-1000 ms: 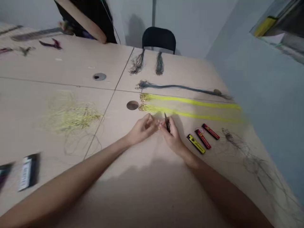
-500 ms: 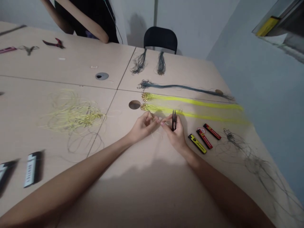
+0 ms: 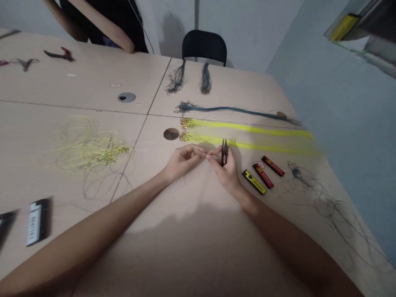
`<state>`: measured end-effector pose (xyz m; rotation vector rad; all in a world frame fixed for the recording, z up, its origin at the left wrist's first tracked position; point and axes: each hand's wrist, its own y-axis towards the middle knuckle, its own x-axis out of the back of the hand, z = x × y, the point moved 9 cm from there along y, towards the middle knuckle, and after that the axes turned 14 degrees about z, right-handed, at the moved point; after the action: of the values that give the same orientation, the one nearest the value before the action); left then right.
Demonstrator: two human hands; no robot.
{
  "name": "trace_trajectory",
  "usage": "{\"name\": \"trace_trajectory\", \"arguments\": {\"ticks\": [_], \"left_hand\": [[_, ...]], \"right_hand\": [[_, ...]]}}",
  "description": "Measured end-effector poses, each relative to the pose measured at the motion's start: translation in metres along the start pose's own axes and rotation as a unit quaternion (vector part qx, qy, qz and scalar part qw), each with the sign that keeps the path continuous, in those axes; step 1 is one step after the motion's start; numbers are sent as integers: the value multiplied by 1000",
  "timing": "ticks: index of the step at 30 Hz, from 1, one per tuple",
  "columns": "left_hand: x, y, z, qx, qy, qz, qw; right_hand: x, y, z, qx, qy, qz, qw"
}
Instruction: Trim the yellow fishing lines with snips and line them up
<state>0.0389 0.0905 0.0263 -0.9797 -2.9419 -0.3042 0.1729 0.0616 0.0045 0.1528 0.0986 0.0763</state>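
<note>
My left hand [image 3: 183, 161] is closed in a pinch on a thin pale line [image 3: 198, 171], whose loose end curls below the fingers. Its fingertips meet those of my right hand [image 3: 226, 169], where thumb and forefinger are pinched together; what lies between them is too small to make out. Dark thread snips [image 3: 224, 152] rest in my right hand, blades pointing up and away. Just beyond my hands lie two bundles of bright yellow line [image 3: 253, 130], with small gold-coloured, hook-like pieces [image 3: 186, 122] at their left ends.
A tangle of yellow line [image 3: 102, 150] lies left, a dark tangle [image 3: 328, 202] right. Red and yellow lettered cases [image 3: 254, 182] sit by my right wrist. Dark green bundles [image 3: 232, 109] lie farther back. Across the table are pliers [image 3: 63, 54], a person's arm [image 3: 105, 24] and a chair [image 3: 204, 44].
The view has shifted slightly, so the table's things appear a little farther left and up. My left fingers have straightened somewhat; both hands remain pinched together, snips still in the right.
</note>
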Motion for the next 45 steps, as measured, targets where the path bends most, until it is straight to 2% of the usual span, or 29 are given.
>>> {"name": "trace_trajectory", "arguments": {"ticks": [10, 15, 17, 22, 30, 35, 45], "left_hand": [[-3, -1, -2, 16, 137, 4, 990], [0, -1, -2, 25, 135, -12, 991], [2, -2, -1, 26, 107, -23, 994], [4, -3, 3, 34, 48, -32, 998], [1, -2, 3, 23, -8, -18, 1000], [0, -2, 5, 23, -10, -12, 1000], [0, -2, -1, 6, 32, -14, 999]], "right_hand": [[2, -1, -4, -35, 40, -18, 998], [11, -2, -6, -32, 42, -47, 997], [8, -2, -4, -35, 47, -29, 998], [-14, -3, 1, -73, 61, 77, 992], [-20, -4, 0, -93, 16, 134, 987], [-23, -3, 4, -93, 33, 144, 985], [-19, -2, -3, -114, 65, 113, 985]]}}
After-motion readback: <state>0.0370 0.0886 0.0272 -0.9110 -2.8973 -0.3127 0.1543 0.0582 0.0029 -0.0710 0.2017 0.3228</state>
